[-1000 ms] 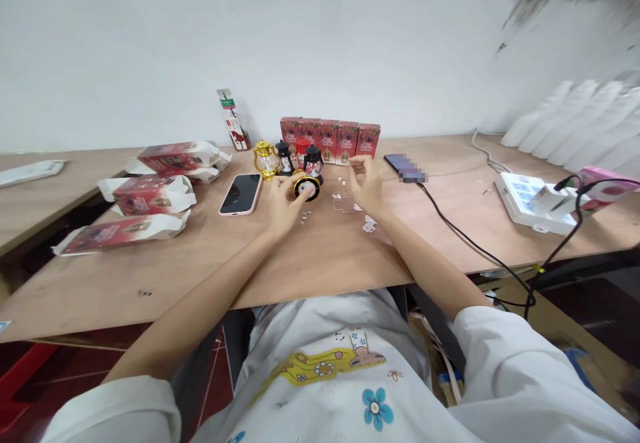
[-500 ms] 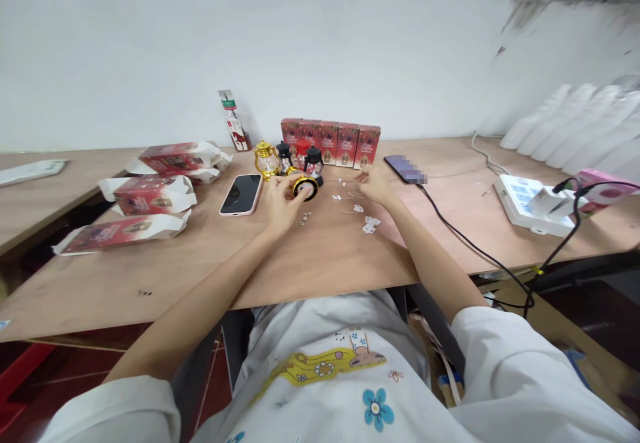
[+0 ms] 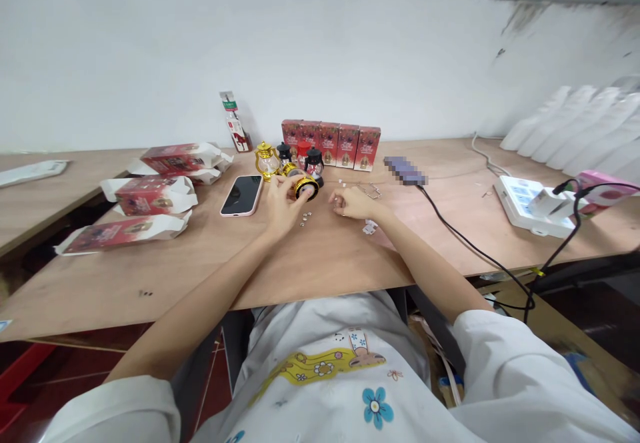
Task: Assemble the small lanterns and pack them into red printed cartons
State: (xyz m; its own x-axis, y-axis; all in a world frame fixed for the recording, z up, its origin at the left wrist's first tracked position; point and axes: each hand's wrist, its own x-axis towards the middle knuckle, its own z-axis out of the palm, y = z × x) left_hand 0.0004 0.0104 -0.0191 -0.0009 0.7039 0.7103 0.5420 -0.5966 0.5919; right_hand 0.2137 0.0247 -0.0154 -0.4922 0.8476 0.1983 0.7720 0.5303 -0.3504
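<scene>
Fingers of the L hand (image 3: 283, 206) are clamped on a gold lantern (image 3: 302, 182), just above centre of frame; thumb's across its round base, which is tipped toward the cam, black ring showing w/ gold around it. R hand (image 3: 356, 203) is right of that, apart from the lantern, its fingers curled in and pointing to frame left, low over the table (image 3: 310, 263). Can't tell if R thumb & index meet or pinch a small pc.

Small silvery bits (image 3: 305, 218) lie just below the lantern, btwn the two hands but nearer the L. White tabs (image 3: 370, 227) sit under the R wrist, lower right of it; thin white strips (image 3: 373, 191) show just past the R hand, upper right.

Behind the held lantern, upper centre: upright gold lamp (image 3: 267, 162), two black lamps (image 3: 315, 160) & a red lamp (image 3: 303, 152), close together. Row of red boxes (image 3: 330, 142) stands right behind, nr the wall. Pink-edged phone (image 3: 242, 195) lies left of the L hand; opened red cartons (image 3: 150, 193) are farther out, frame left. Dark phone (image 3: 406, 170) w/ black cable (image 3: 457, 235) is upper right of the R hand; white power strip (image 3: 520, 203) is at far right.
</scene>
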